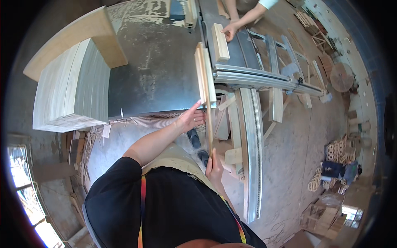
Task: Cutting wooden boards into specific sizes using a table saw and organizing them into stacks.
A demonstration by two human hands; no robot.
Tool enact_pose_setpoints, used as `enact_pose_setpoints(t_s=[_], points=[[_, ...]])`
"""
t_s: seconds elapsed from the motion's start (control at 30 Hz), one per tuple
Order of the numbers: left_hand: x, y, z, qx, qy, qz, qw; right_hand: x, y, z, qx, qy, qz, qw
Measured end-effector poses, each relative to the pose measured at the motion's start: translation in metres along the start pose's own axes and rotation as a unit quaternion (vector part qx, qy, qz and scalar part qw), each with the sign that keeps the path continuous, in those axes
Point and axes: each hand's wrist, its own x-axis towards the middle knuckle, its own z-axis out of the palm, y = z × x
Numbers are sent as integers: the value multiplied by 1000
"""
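A long thin wooden stick (209, 128) reaches from my body toward the machine table's near edge. My right hand (214, 166) is closed around its near end. Just left of the far part of the stick, my left hand (192, 118) has its fingers stretched out and its thumb up by the end of the light wooden boards (203, 76). Whether those fingertips touch the stick or boards is hard to tell. The boards lie lengthwise at the right side of the dark metal table (153, 89), their near ends at its front edge.
A tall stack of pale boards (72, 87) stands at the table's left before a tan panel (95, 33). Across the table, another person's hand (230, 31) holds a wooden block (220, 43). A metal rail (269, 78) and a long metal-edged beam (251, 157) lie to the right.
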Motion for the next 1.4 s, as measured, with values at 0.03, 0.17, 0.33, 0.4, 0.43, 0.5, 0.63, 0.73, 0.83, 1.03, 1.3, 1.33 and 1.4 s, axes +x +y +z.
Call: enact_pose_setpoints(t_s=[0.03,0.17,0.33,0.4,0.43,0.5,0.63,0.73,0.83,1.03,1.3,1.33,1.4], points=[[4,-3,6,-42,-4,-1,999,-14,0,-8,30,-7,5,999],[6,-12,21,-96,-55,-10,994,-51,-5,-36,44,14,52,998],[-21,-20,28,-35,-9,58,998,-35,-11,-63,51,33,9,998],[-41,-17,22,15,27,101,994,-19,-11,-67,57,30,2,998],[-53,-12,15,39,48,123,990,-10,-11,-67,67,27,7,997],[-76,1,-2,55,37,125,990,12,-6,-61,69,47,-17,996],[-130,23,-44,64,43,127,989,40,3,-45,140,5,33,990],[-167,37,-76,90,78,142,983,60,8,-25,209,-61,110,970],[-186,45,-100,67,116,161,978,84,11,5,495,-138,269,815],[-175,46,-122,-9,170,196,966,127,9,79,464,-172,319,808],[-176,39,-132,-51,106,213,970,167,-18,88,132,-105,38,985],[-180,37,-136,-72,92,209,971,170,-26,87,40,-51,-67,996],[-181,38,-143,-87,57,197,975,182,-47,88,-19,-37,-138,990]])
